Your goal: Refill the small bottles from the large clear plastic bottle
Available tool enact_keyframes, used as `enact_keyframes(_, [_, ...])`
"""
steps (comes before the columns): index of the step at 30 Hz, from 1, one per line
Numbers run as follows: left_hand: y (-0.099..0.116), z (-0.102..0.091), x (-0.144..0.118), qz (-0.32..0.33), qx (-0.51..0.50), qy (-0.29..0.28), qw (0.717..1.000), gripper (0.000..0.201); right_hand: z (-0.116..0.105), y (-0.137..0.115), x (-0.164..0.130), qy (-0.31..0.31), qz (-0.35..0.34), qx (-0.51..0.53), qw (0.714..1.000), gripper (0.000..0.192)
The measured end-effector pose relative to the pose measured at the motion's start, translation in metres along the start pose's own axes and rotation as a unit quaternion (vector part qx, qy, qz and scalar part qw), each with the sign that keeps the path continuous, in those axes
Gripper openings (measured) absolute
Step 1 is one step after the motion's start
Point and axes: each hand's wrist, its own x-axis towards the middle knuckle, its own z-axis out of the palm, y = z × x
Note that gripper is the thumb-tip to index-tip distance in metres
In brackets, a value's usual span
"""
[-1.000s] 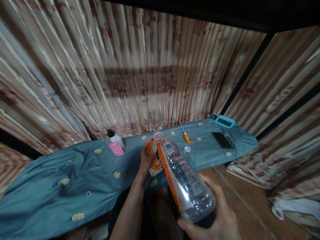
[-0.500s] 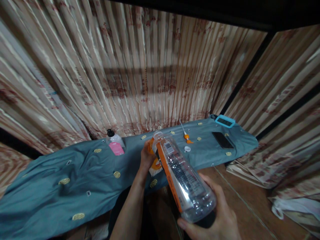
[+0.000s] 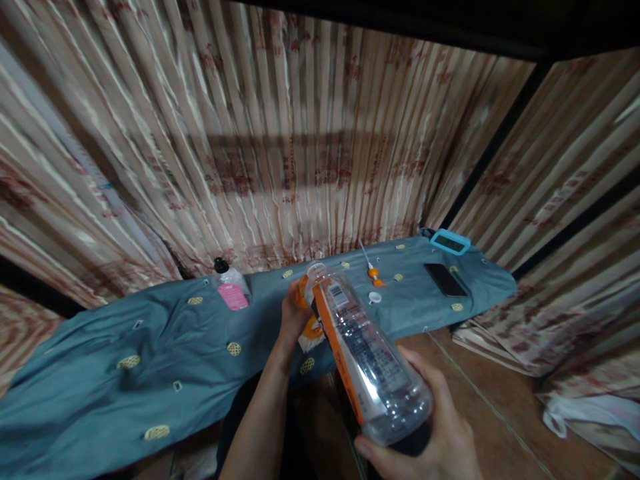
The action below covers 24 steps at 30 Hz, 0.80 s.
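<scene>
Right hand (image 3: 440, 433) low in the foreground, its grip wrapped around the base of a clear plastic bottle (image 3: 367, 363), fingers curled under the bottom and thumb along the side. The bottle is tilted, open neck pointing away and up toward the cloth-covered worktop (image 3: 150, 347), with an orange-edged label running down its length. Left hand (image 3: 295, 317) is up at the bottle's neck, its grip closed on an orange and white piece (image 3: 311, 333) right beside the mouth; what exactly that piece is, hard to tell from here. So the bottle hangs in the air between both hands, just in front of the worktop's near edge. Behind them on the blue-grey cloth: a small bottle with a pink label (image 3: 231, 288) to the left, upright by the curtain (image 3: 280, 133); a small white cap (image 3: 375, 298) and a thin orange-tipped tool (image 3: 371, 268) just right of the neck; further right a dark phone (image 3: 445, 280) lying flat, and a device with a turquoise frame (image 3: 449, 242) at the far corner.
</scene>
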Motion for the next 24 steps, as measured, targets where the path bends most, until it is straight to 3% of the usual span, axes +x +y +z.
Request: enact_keyframes(24, [-0.0007, 0.0001, -0.0008, 0.010, -0.010, -0.008, 1.000, 0.033, 0.0001, 0.0000, -0.0005, 0.004, -0.014, -0.014, 1.000, 0.092])
